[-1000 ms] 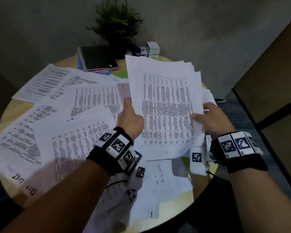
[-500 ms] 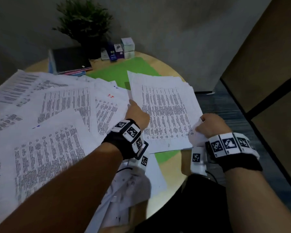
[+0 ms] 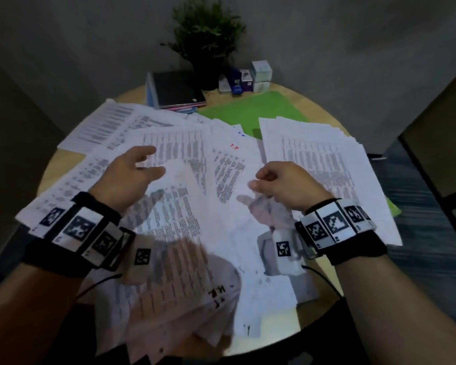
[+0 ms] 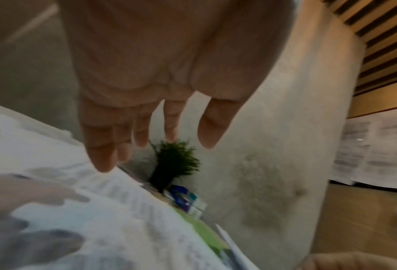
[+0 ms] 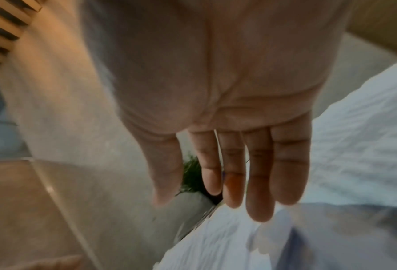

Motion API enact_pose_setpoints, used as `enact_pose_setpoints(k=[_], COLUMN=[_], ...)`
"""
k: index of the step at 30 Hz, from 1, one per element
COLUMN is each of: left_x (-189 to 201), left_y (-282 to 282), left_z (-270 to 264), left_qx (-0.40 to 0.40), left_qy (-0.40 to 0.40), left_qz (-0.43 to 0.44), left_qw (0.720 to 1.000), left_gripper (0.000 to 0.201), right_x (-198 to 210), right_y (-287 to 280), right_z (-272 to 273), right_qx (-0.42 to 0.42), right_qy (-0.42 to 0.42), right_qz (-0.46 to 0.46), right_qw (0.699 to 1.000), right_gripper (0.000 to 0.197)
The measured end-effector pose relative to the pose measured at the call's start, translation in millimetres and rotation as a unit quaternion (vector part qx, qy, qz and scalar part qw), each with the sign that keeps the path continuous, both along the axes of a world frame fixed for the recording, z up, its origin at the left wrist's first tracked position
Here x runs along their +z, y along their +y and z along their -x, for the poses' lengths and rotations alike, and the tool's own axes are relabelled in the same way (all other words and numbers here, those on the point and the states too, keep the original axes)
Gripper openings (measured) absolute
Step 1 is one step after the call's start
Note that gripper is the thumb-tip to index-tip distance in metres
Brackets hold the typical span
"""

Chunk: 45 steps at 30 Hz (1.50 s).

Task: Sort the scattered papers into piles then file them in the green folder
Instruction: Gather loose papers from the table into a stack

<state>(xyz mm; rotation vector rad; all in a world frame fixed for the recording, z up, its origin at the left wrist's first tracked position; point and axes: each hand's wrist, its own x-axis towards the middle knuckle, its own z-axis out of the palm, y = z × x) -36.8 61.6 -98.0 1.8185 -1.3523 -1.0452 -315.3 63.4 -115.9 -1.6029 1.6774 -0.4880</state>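
White printed papers [image 3: 184, 212] lie scattered and overlapping over most of the round table. A gathered stack of papers [image 3: 324, 164] rests at the right, partly covering the green folder [image 3: 250, 111], which lies flat at the back. My left hand [image 3: 142, 164] hovers over the scattered sheets with fingers spread and holds nothing; the left wrist view shows the left hand [image 4: 155, 142] with straight fingers above the sheets. My right hand [image 3: 258, 180] hangs empty beside the stack. In the right wrist view the right hand [image 5: 215, 201] shows its palm bare and its fingers extended.
A potted plant [image 3: 208, 38], a dark notebook on a book pile [image 3: 177, 89] and small boxes [image 3: 250, 77] stand at the table's back edge. Bare wood [image 3: 324, 114] shows along the rim. Some sheets overhang the near edge. A dark panel [image 3: 437, 143] stands to the right.
Both hands lowered the stack onto the green folder at the right and let it go. They then moved left, over the scattered papers, empty.
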Motion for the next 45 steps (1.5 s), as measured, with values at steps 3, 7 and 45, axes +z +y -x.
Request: enact_pose_setpoints(k=[3,7,45], left_x=[-14.7,-34.8,-14.6], left_y=[13.7,19.2,13.1], left_z=[-44.4,-77.5,-106.4], left_qx=[0.052,0.09,0.063], left_qy=[-0.023,0.05,0.215], left_qz=[-0.023,-0.069,0.093], left_qw=[0.998,0.992,0.97], left_gripper=[0.048,0.047,0.045], right_x=[-4.6,-15.5,-20.6], right_y=[1.5,6.0,1.4], right_z=[-48.7,-101.9,-129.7], right_qx=[0.08,0.097,-0.047], right_qy=[0.049,0.172,-0.153], right_qz=[-0.026,-0.039,-0.032], right_qw=[0.995,0.979,0.987], right_gripper=[0.037,0.052,0.043])
